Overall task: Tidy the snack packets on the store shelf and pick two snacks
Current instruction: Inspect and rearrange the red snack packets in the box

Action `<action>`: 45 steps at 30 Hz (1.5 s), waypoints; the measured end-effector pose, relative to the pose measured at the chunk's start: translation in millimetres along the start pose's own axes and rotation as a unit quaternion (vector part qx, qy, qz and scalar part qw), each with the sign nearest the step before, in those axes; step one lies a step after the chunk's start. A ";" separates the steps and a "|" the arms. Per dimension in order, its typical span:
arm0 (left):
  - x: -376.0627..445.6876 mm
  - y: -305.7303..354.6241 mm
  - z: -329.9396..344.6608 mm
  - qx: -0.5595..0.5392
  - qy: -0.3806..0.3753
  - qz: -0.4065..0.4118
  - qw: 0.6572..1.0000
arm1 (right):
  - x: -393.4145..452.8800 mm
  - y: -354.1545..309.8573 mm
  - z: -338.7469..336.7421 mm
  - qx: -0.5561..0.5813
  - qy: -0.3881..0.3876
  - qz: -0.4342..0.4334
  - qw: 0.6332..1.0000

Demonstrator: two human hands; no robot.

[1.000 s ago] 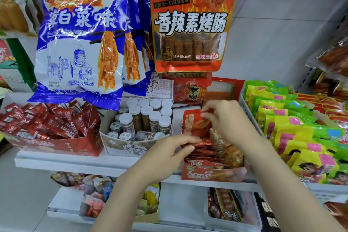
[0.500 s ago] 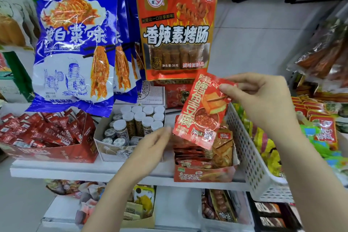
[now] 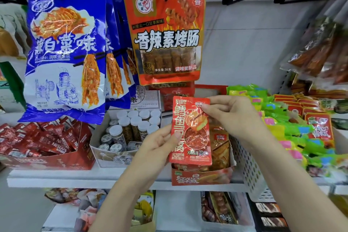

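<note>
Red snack packet is pinched upright between left hand and right hand, above its display box. One snack seems picked; a second, and any tidying, remain.

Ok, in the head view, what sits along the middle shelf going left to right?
Red Nescafe sachet box → box of white-capped jars → red snack box, with the red packet held in front by left hand and right hand → white perforated basket.
</note>
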State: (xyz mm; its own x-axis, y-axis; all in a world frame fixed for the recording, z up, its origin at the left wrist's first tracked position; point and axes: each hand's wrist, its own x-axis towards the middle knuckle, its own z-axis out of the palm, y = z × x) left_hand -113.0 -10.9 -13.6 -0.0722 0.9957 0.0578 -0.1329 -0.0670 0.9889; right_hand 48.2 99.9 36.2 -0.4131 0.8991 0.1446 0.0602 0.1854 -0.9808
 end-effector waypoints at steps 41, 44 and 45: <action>-6.2 19.7 11.1 -0.257 -0.065 -0.075 0.961 | -6.5 -6.8 6.0 0.265 -0.155 0.020 0.952; -5.5 19.4 17.4 -0.326 -0.119 -0.097 0.933 | -8.6 -9.2 10.0 0.237 -0.180 0.011 0.955; -4.1 19.3 18.5 -0.342 -0.095 -0.103 0.929 | -8.3 -9.3 10.3 0.227 -0.174 0.011 0.958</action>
State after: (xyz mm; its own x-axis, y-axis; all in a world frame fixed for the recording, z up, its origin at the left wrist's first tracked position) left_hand -96.9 -15.1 7.7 0.1925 0.9807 -0.0358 -0.7268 0.1670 0.6662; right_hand 41.7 86.6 42.8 -0.6993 0.6994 0.1479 -0.2958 -0.0949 -0.9505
